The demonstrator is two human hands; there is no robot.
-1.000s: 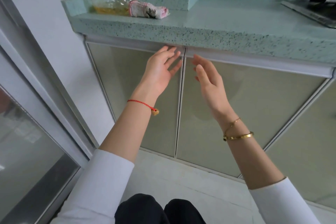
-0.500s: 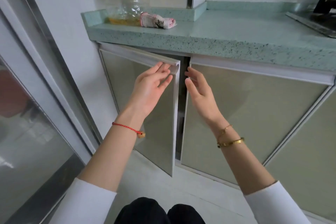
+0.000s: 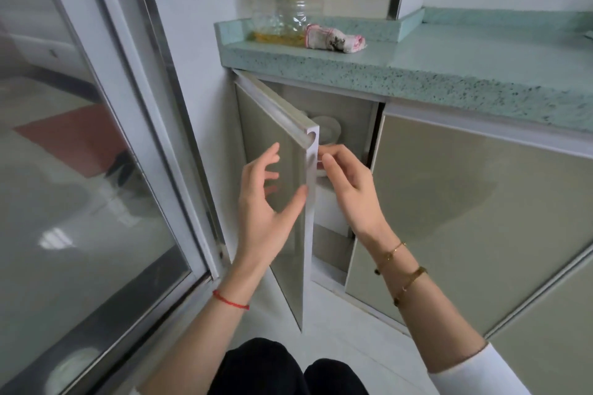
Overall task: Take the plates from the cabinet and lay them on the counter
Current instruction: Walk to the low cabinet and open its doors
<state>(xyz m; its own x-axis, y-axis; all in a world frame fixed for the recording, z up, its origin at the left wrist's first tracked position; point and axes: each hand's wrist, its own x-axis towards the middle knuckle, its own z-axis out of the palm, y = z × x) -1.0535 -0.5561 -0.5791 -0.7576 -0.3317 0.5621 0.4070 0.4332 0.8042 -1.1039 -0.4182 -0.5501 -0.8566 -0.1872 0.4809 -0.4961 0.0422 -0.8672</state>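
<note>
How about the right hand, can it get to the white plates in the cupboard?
Probably yes. The cupboard door stands open, the right hand is at the opening, and the white plates show just beyond it with nothing between.

Left hand (image 3: pixel 266 202) spread open, right hand (image 3: pixel 351 192) extended forward, fingers (image 3: pixel 332 160) seemingly loosely curled.

Plain white wall (image 3: pixel 199 26) is running down the left corner. A metal-framed glass door (image 3: pixel 80 202) is standing beside it, catching soft daylight glare. A red floor patch (image 3: pixel 64 141) is showing through the glass. Pale floor (image 3: pixel 346 324) is lying below.
</note>
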